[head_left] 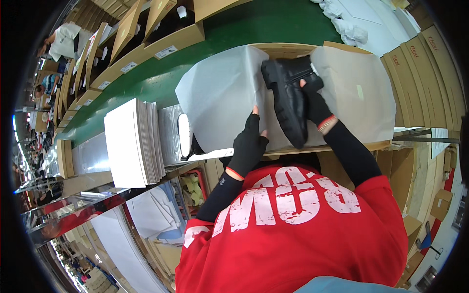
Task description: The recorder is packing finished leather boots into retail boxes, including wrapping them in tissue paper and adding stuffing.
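Observation:
A black leather boot lies on its side over white tissue paper, its toe toward me. My right hand, in a black fingerless glove, grips the boot's shaft from the right; a white bit shows at the shaft opening. My left hand, gloved alike, rests on the tissue left of the boot. Its index finger is stretched forward and the thumb is apart, with nothing held. Beneath the paper, the cardboard edge of an open box shows. A second tissue flap spreads to the right.
A stack of white folded card stands at the left, near a white oblong item. Brown shoe boxes line the right. Open cartons sit beyond the green surface. Another person is far left.

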`<action>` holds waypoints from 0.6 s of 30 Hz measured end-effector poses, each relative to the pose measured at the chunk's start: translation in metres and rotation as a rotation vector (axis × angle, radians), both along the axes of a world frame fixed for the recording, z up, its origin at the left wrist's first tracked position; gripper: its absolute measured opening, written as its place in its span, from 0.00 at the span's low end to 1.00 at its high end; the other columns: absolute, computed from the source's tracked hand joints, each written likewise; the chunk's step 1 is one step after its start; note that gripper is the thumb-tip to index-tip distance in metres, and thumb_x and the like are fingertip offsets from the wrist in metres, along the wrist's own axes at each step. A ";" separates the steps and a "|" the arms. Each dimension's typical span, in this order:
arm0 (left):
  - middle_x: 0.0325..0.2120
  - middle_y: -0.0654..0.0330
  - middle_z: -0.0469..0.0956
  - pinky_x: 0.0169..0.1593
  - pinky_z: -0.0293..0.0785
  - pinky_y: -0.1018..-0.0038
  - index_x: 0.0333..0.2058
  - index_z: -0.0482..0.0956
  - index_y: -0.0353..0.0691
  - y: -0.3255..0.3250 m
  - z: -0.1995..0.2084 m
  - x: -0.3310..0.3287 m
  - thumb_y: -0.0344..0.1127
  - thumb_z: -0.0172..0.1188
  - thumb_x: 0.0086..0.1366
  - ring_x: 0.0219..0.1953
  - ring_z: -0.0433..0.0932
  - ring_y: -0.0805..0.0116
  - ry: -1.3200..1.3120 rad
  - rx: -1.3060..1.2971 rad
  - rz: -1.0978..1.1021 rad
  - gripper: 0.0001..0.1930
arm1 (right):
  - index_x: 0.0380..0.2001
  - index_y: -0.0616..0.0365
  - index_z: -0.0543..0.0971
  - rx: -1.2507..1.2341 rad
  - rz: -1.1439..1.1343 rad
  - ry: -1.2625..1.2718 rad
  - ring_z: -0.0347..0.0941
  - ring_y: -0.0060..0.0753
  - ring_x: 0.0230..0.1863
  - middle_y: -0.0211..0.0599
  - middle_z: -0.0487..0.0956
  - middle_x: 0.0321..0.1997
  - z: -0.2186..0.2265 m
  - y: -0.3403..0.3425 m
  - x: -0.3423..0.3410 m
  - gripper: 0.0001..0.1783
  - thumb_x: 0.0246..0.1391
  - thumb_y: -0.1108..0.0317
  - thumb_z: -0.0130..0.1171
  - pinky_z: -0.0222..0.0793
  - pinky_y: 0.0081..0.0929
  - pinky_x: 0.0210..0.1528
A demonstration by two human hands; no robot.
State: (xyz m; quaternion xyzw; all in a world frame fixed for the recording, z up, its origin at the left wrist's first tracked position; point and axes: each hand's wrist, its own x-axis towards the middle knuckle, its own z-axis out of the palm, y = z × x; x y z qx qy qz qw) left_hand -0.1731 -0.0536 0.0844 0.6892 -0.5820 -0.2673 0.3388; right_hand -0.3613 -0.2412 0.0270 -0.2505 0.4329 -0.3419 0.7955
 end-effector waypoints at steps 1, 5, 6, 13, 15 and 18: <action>0.58 0.45 0.68 0.38 0.75 0.62 0.67 0.54 0.39 0.003 -0.009 -0.003 0.30 0.56 0.60 0.34 0.80 0.46 0.020 0.011 0.020 0.37 | 0.52 0.63 0.75 -0.011 0.052 0.441 0.74 0.27 0.43 0.38 0.79 0.44 0.010 -0.002 0.010 0.35 0.56 0.41 0.61 0.71 0.26 0.46; 0.57 0.44 0.70 0.38 0.74 0.62 0.69 0.50 0.45 -0.007 -0.020 -0.004 0.27 0.52 0.60 0.33 0.79 0.47 0.084 -0.061 -0.003 0.38 | 0.51 0.59 0.75 0.085 -0.159 0.089 0.74 0.31 0.45 0.37 0.79 0.46 -0.071 -0.034 -0.014 0.27 0.58 0.49 0.62 0.71 0.28 0.48; 0.55 0.43 0.72 0.38 0.74 0.62 0.70 0.50 0.47 -0.005 -0.025 -0.002 0.27 0.51 0.60 0.31 0.79 0.48 0.104 -0.094 0.007 0.38 | 0.51 0.58 0.75 0.104 -0.154 0.008 0.74 0.32 0.45 0.36 0.79 0.47 -0.062 -0.034 -0.010 0.26 0.58 0.50 0.62 0.71 0.29 0.49; 0.57 0.45 0.69 0.41 0.75 0.61 0.68 0.52 0.46 -0.010 -0.022 -0.002 0.26 0.53 0.61 0.39 0.79 0.45 0.113 -0.059 -0.085 0.37 | 0.53 0.54 0.73 0.044 -0.127 -0.242 0.70 0.33 0.55 0.34 0.76 0.53 -0.057 -0.025 0.041 0.24 0.59 0.53 0.61 0.65 0.34 0.61; 0.54 0.45 0.72 0.41 0.75 0.61 0.68 0.55 0.46 -0.007 -0.008 0.003 0.30 0.56 0.63 0.39 0.79 0.45 0.109 -0.042 -0.062 0.35 | 0.54 0.53 0.73 0.106 -0.001 -0.269 0.70 0.33 0.56 0.35 0.75 0.54 -0.055 -0.018 0.042 0.25 0.59 0.52 0.60 0.64 0.33 0.61; 0.49 0.46 0.77 0.47 0.75 0.65 0.61 0.69 0.44 -0.007 0.026 0.054 0.41 0.62 0.63 0.44 0.80 0.50 0.006 -0.048 0.072 0.28 | 0.55 0.53 0.73 0.097 0.126 -0.218 0.70 0.35 0.56 0.36 0.75 0.54 -0.059 -0.021 0.036 0.28 0.57 0.49 0.62 0.66 0.37 0.60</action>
